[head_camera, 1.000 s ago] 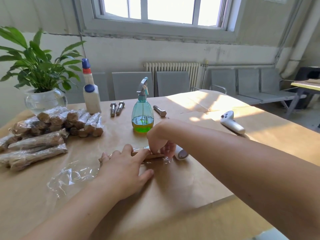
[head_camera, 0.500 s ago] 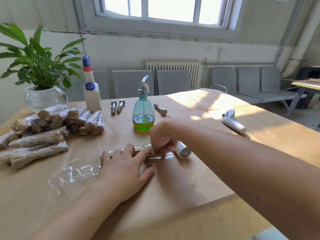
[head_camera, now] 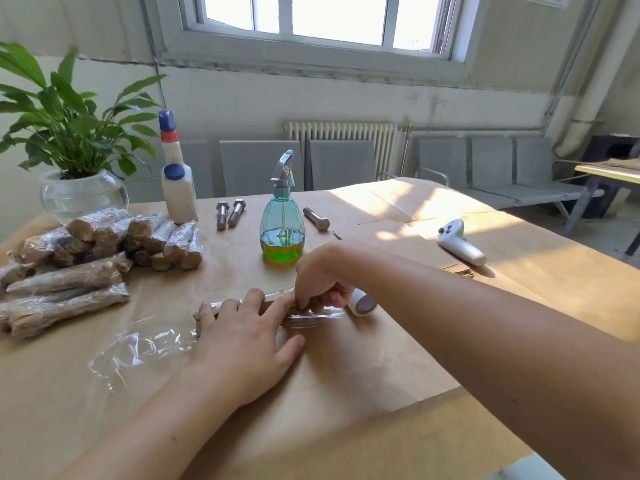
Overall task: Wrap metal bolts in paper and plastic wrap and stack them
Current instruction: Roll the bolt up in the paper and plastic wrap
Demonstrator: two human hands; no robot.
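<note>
Fingers of the left hand [head_camera: 242, 337] lie straight and spread, pressing flat on the paper-wrapped bolt [head_camera: 273, 304] that lies across the brown paper sheet [head_camera: 346, 368] covering the table. Fingers of the right hand [head_camera: 320, 285] are curled and pinch the plastic wrap [head_camera: 311, 318] at the right end of that bolt. A loose, crinkled length of the same wrap trails to the left of the left hand, flat on the paper. The wrap roll [head_camera: 362, 302] lies just beside the right hand, on its right side, with its open core facing the camera.

Farther back on the left, the stack of wrapped bolts [head_camera: 104, 251] rests on the table: long bundles in front, shorter bundles piled behind. Behind the hands stands a spray bottle [head_camera: 282, 223] holding green liquid. Two bare bolts [head_camera: 230, 213] lie side by side to its left and a single bolt [head_camera: 317, 219] lies to its right. A white controller [head_camera: 459, 242] rests well apart on the right.

At the far left stand two white bottles [head_camera: 178, 192] with blue caps and a potted plant [head_camera: 69, 140] in a glass bowl. A radiator [head_camera: 341, 140] and a window [head_camera: 311, 19] occupy the rear wall.
</note>
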